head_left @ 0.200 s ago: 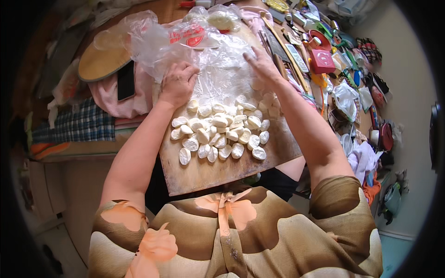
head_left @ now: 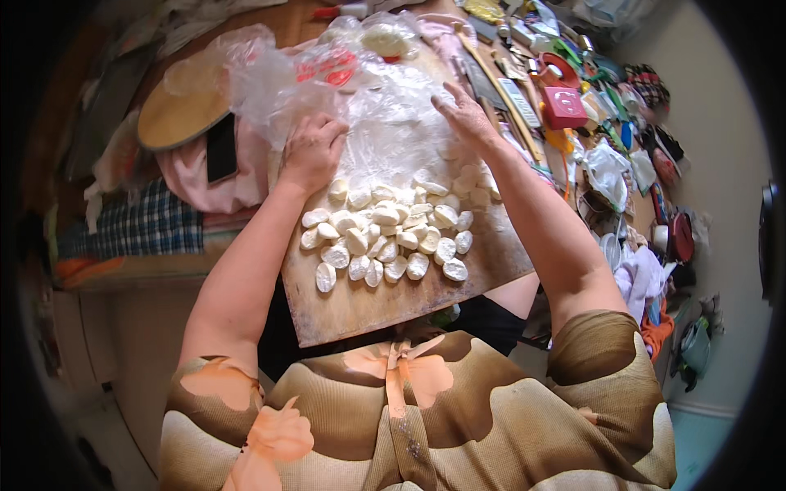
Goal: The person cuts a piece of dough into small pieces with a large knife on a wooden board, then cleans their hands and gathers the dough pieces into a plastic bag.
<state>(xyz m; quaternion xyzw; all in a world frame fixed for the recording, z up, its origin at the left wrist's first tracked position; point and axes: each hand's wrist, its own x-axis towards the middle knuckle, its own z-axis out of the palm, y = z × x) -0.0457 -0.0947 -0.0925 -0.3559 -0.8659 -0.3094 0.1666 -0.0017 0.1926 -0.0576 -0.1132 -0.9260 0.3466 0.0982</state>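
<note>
Many small pale, flour-dusted dough pieces (head_left: 385, 217) lie loosely heaped on a wooden board (head_left: 352, 315) in front of me. Thin clear plastic bag (head_left: 385, 123) material with a red print spreads over the board's far part, and some dough pieces at the right show dimly beneath it. On the plastic's left side, my left hand (head_left: 313, 151) is closed with curled fingers on the film. My right hand (head_left: 468, 123) is over the plastic's right edge, fingers stretched out and thumb apart. Its underside is hidden.
Left of the board are a round tan disc (head_left: 184, 110), a dark phone (head_left: 221, 147) on a pink cloth (head_left: 188, 176), and a checked cloth (head_left: 135, 217). Long wooden sticks (head_left: 499, 94), a pink box (head_left: 565, 106) and much clutter crowd the right. A bagged pale lump (head_left: 388, 39) sits at the back.
My left hand has shifted very slightly left, and the plastic beside it is creased a little differently. My right hand stays almost in place. The dough heap looks the same.
</note>
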